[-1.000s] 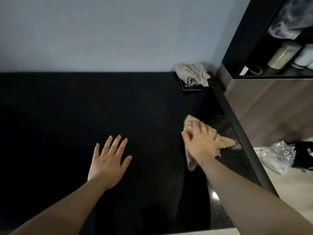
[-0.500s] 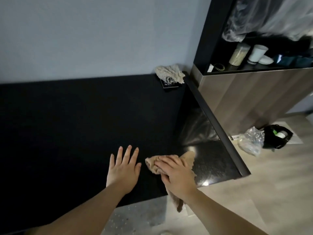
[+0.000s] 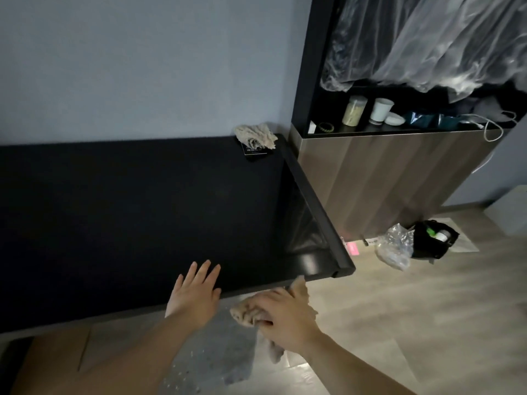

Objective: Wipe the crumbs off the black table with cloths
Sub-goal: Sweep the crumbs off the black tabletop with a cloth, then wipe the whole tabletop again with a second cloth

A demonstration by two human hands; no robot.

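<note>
Ok, right hand (image 3: 285,317) grips cloth (image 3: 242,316) just past table (image 3: 142,223) front edge; left hand (image 3: 194,295) flat, fingers straight. Shake it out over grey sheet (image 3: 222,357).

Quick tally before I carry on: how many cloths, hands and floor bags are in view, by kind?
Cloths: 2 (held cloth, corner cloth)
Hands: 2 (left hand, right hand)
Floor bags: 2 (clear bag, black bag)
Total: 6
</note>
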